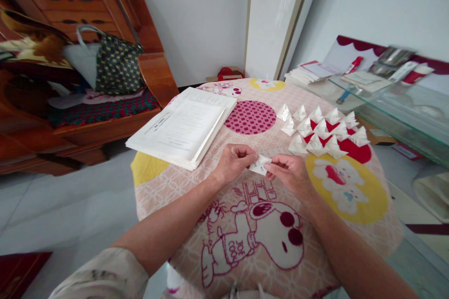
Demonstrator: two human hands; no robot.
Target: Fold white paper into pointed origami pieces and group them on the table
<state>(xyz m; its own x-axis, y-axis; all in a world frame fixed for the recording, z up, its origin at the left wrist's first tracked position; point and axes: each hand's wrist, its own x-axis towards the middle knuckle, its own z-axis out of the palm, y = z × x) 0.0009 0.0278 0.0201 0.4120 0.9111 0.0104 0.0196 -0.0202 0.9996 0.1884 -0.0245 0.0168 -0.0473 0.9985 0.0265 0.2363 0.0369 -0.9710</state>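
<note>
A small folded piece of printed paper [259, 165] is stretched between my two hands, above the middle of the round table. My left hand [234, 161] pinches its left edge between thumb and fingers. On the other side, my right hand [288, 171] grips the right edge, with the thumb on top. Just beyond and to the right, several pointed folded paper pieces [320, 129] stand in rows on the cloth. To the left lies a stack of printed sheets [185, 126], somewhat uneven at its edges.
A patterned tablecloth [245, 252] covers the round table. At the right is a glass shelf [414, 117] holding papers, a metal bowl [394, 58] and cups. A wooden bench [147, 70] with a bag [117, 63] on it stands at the left. A tall white cabinet [275, 18] rises behind.
</note>
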